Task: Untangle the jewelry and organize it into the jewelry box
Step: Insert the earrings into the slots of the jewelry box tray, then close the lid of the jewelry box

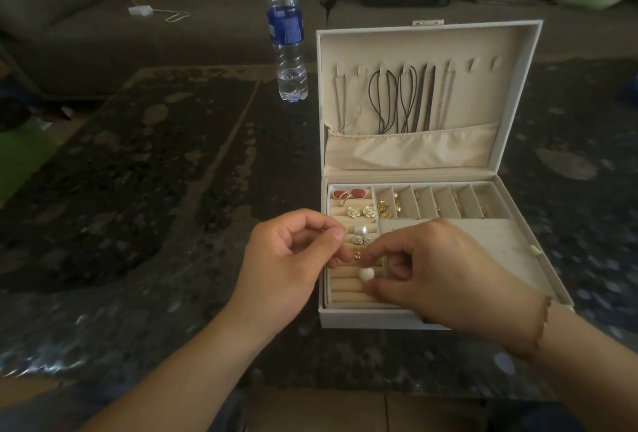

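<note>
Since both my left hand (pixel 293 255) and right hand (pixel 445 273) pinch a tiny earring (pixel 357 254) right over the jewelry box (pixel 518 252) ring rolls, I'm guessing it's about to get slotted in.

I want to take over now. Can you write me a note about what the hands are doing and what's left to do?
Left hand: fingers curled, pinching something tiny above the ring rolls; too small to name.
Right hand: pinches a small gold piece with a white heart bead hanging under it.
Jewelry box: open on the table. Cords hang in the lid; red earrings and flower earrings sit in the ring rolls; gold pieces fill the back slots.
Left: seat the heart piece in the rolls, probably in a free row near the front.
</note>
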Demonstrator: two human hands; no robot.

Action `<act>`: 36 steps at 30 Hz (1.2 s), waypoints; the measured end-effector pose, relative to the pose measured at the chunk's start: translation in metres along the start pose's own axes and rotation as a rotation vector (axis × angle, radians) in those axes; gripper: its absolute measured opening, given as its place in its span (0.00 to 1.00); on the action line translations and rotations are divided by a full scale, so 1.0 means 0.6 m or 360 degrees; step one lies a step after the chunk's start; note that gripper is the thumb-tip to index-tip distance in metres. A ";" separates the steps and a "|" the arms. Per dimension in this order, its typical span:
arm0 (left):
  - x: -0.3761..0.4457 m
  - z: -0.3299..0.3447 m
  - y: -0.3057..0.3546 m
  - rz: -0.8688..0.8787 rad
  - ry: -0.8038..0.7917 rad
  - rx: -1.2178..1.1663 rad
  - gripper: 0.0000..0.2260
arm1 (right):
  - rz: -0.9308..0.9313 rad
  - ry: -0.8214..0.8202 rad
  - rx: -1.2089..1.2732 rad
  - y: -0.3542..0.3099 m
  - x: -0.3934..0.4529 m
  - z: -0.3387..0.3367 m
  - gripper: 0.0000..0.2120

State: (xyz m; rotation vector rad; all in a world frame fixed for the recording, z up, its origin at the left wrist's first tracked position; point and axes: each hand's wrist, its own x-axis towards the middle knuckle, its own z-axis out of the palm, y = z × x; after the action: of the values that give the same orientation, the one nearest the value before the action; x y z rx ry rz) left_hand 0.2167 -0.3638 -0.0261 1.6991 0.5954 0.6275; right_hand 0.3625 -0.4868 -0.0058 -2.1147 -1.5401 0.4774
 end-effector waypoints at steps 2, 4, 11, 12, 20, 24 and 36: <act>0.000 0.000 -0.001 0.0020 -0.0004 0.0028 0.04 | 0.0025 -0.0024 -0.0005 0.000 0.002 0.001 0.07; 0.000 0.001 0.000 0.0036 -0.0007 0.0040 0.04 | 0.0050 -0.0060 0.0005 -0.001 0.005 0.000 0.07; 0.001 0.005 -0.002 0.0073 0.0021 0.0033 0.04 | 0.0061 -0.0029 0.0006 0.000 0.005 -0.004 0.07; 0.001 0.006 -0.001 0.0075 0.0030 0.0034 0.04 | 0.0061 0.0000 -0.0016 0.000 0.004 -0.003 0.06; 0.013 0.004 0.003 0.0092 0.0094 0.0063 0.04 | -0.0012 0.0011 -0.0285 -0.013 -0.005 0.002 0.10; 0.063 -0.007 0.019 0.0126 0.0311 0.0033 0.08 | 0.0095 0.0667 0.0497 0.005 -0.009 -0.055 0.10; 0.167 0.014 0.091 -0.0083 0.0091 -0.0146 0.13 | 0.0511 0.0588 0.1605 0.177 0.046 -0.184 0.40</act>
State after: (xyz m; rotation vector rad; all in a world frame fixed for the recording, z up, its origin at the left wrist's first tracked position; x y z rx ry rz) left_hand 0.2982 -0.3123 0.0352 1.5798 0.6401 0.6578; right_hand 0.5139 -0.5068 0.0252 -1.4946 -0.5317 0.7233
